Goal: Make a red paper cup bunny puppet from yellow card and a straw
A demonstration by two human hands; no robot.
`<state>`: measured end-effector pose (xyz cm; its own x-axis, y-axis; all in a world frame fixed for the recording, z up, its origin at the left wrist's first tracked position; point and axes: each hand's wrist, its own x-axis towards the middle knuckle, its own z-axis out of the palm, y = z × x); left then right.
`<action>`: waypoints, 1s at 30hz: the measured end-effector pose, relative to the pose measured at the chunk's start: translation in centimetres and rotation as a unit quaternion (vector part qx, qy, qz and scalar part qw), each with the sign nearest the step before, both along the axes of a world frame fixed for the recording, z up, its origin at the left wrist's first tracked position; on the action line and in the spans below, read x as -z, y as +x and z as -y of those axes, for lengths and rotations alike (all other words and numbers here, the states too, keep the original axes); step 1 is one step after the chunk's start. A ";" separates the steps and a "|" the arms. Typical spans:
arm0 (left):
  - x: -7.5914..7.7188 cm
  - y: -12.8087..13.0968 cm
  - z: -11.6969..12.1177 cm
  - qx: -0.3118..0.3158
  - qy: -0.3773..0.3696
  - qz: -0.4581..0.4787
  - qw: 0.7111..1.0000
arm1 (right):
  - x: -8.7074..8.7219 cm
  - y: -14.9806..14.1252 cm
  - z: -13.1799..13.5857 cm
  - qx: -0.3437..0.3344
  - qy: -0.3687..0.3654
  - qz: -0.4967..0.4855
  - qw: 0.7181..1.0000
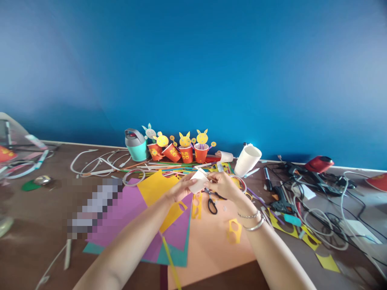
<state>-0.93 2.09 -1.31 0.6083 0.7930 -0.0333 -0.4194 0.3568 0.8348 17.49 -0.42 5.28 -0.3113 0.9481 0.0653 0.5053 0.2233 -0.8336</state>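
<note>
A small white piece [198, 182], paper or a paper cup, is held above the coloured sheets; its exact shape is hard to make out. My left hand [180, 189] grips its left side, fingers closed. The fingers of my right hand [224, 186] are pinched at its right edge; whether they also hold something thin cannot be told. Just below the hands lies a pair of scissors [212, 206] with black handles. Under my forearms are a peach sheet [211, 245], purple paper [123, 213] and yellow paper [154, 187], the yellow one with cut-outs.
Red paper cups [201, 154] with yellow paper animal heads stand along the blue wall, beside a teal container [136, 146]. A white stack of cups [248, 159] leans to the right. Further right are a glue gun [282, 201], a red-topped tool [319, 164] and tangled cables.
</note>
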 end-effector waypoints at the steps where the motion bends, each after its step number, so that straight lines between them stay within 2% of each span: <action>1: 0.0 -0.1 0.0 0.005 0.008 -0.004 1.000 | -0.1 0.0 0.1 0.007 0.008 0.011 1.000; 5: -0.1 0.0 0.1 -0.007 0.056 -0.035 0.998 | 0.0 0.2 0.1 0.013 0.005 0.047 0.999; 7: 0.0 0.3 0.0 -0.057 0.114 -0.073 0.989 | 0.1 0.5 -0.1 0.006 0.000 0.025 1.000; 9: 0.4 0.6 0.0 -0.142 0.206 -0.140 0.958 | 0.2 0.6 -0.4 0.025 -0.001 -0.023 0.999; 10: 0.6 0.8 0.0 -0.187 0.265 -0.183 0.928 | 0.2 0.6 -0.5 0.042 -0.004 -0.047 0.998; 12: 1.0 1.1 0.0 -0.263 0.394 -0.267 0.839 | 0.2 0.4 -0.6 0.078 -0.011 -0.074 0.994; 14: 1.3 1.3 0.2 -0.306 0.498 -0.325 0.743 | 0.2 0.1 -0.6 0.098 -0.015 -0.071 0.993; 15: 1.3 1.3 0.3 -0.318 0.532 -0.345 0.705 | 0.3 0.0 -0.6 0.102 -0.016 -0.064 0.993; 17: 1.3 1.4 0.6 -0.331 0.570 -0.377 0.651 | 0.5 -0.3 -0.6 0.108 -0.017 -0.052 0.993; 19: 1.1 1.4 0.8 -0.334 0.585 -0.403 0.619 | 0.9 -0.4 -0.6 0.110 -0.016 -0.044 0.993; 21: 1.1 1.5 0.9 -0.334 0.595 -0.416 0.601 | 1.3 -0.5 -0.6 0.106 -0.016 -0.044 0.993; 24: 1.3 1.5 0.8 -0.341 0.598 -0.423 0.589 | 1.6 -0.5 -0.6 0.102 -0.026 -0.052 0.993; 30: 1.7 1.6 0.7 -0.338 0.587 -0.423 0.602 | 1.0 -0.6 -0.4 0.094 -0.055 -0.048 0.993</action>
<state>0.70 1.34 -2.96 0.2926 0.6282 0.7210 0.6142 -0.7013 0.3618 16.90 0.01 4.27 -0.1246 0.9920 -0.0201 0.4462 0.0379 -0.8941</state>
